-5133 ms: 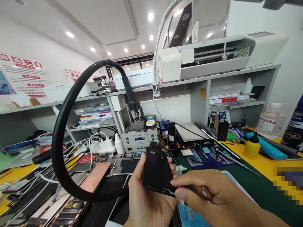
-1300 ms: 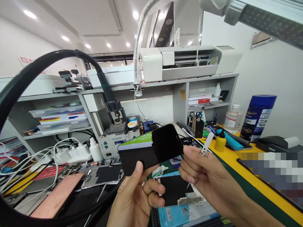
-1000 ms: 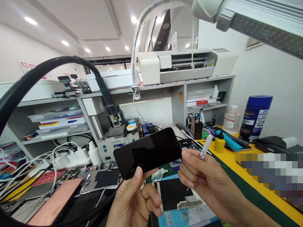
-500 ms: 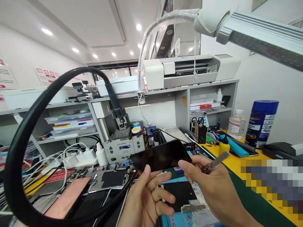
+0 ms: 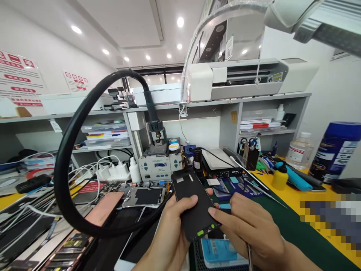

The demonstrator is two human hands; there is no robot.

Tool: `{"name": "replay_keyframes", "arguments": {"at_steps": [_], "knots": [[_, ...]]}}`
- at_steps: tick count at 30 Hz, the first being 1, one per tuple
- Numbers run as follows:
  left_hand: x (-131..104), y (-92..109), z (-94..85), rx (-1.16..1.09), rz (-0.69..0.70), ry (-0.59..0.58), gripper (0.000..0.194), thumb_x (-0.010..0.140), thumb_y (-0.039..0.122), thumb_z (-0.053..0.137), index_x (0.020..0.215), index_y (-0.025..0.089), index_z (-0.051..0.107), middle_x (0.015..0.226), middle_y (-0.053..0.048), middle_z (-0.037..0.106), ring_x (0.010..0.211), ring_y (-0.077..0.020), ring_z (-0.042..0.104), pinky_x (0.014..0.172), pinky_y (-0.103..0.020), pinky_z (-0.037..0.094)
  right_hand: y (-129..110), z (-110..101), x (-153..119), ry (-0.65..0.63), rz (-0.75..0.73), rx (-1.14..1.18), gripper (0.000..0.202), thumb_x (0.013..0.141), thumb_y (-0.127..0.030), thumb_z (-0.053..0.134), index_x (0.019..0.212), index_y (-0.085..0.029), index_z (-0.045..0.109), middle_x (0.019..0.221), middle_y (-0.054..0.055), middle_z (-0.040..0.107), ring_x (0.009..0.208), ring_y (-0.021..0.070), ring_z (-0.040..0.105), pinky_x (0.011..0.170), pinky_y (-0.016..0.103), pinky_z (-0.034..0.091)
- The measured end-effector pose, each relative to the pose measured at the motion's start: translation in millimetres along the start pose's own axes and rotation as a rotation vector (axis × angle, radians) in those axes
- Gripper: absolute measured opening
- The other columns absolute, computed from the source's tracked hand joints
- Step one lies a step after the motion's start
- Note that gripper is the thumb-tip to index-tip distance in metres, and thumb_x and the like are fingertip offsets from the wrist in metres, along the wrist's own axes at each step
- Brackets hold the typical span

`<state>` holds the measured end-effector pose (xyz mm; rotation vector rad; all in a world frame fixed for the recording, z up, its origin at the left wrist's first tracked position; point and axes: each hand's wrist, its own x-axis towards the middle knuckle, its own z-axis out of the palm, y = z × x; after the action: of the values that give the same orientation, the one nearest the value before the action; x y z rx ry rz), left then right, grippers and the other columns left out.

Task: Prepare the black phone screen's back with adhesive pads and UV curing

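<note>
My left hand [image 5: 175, 222] grips a black phone screen [image 5: 194, 203], thumb on its upturned matte back and fingers around the far side. Bright green tabs mark its lower end. My right hand [image 5: 251, 226] is closed at the right edge of the screen, index fingertip touching it near the green tabs. A slim metal tool, apparently tweezers [image 5: 249, 258], is tucked in the right hand and points downward; most of it is hidden by the palm. Below both hands lies a pale blue plastic-looking pack [image 5: 218, 251].
A thick black hose [image 5: 60, 173] loops across the left side, in front of a grey soldering-type station [image 5: 160, 165]. Opened phone parts [image 5: 145, 196] lie left. A yellow bottle [image 5: 280, 177] and a blue spray can [image 5: 335, 150] stand right, beside the green mat [image 5: 299, 226].
The phone screen has turned from its glossy face to its matte back and come lower and closer. My left hand now grips it more fully. The view has swung left.
</note>
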<state>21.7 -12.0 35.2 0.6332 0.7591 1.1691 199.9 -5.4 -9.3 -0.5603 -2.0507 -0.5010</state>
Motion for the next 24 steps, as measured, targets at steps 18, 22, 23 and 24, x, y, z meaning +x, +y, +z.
{"name": "replay_keyframes", "arguments": {"at_steps": [18,22,23,24], "knots": [[22,9,-24.8,0.024,0.053,0.043,0.029,0.085,0.02,0.055,0.104,0.002,0.066,0.098,-0.021,0.074,0.075,-0.0272,0.072,0.077,-0.045,0.06,36,-19,22,0.377,1.162,1.018,0.04,0.085,-0.055,0.065,0.075,-0.016,0.066,0.057,-0.007,0.03,0.048,0.0092,0.027,0.044,0.024,0.029],[20,9,-21.9,0.056,0.089,-0.008,0.036,0.09,0.035,0.051,0.106,0.006,0.065,0.095,-0.02,0.072,0.069,-0.027,0.068,0.068,-0.048,0.059,50,-5,9,0.289,1.212,0.906,0.048,0.089,-0.06,0.057,0.067,-0.017,0.057,0.055,-0.008,0.032,0.046,0.0089,0.033,0.045,0.023,0.034],[20,9,-21.8,0.061,0.101,-0.025,0.039,0.091,0.038,0.049,0.107,0.007,0.065,0.094,-0.02,0.072,0.068,-0.0273,0.068,0.067,-0.049,0.059,53,0,4,0.261,1.214,0.856,0.048,0.092,-0.058,0.055,0.067,-0.017,0.055,0.055,-0.008,0.034,0.046,0.0088,0.036,0.046,0.023,0.036],[20,9,-22.2,0.062,0.114,-0.042,0.04,0.092,0.039,0.048,0.109,0.007,0.064,0.094,-0.02,0.072,0.069,-0.0277,0.068,0.068,-0.05,0.058,56,3,0,0.228,1.215,0.8,0.046,0.095,-0.054,0.053,0.069,-0.017,0.054,0.055,-0.008,0.037,0.046,0.0087,0.039,0.047,0.023,0.038]]}}
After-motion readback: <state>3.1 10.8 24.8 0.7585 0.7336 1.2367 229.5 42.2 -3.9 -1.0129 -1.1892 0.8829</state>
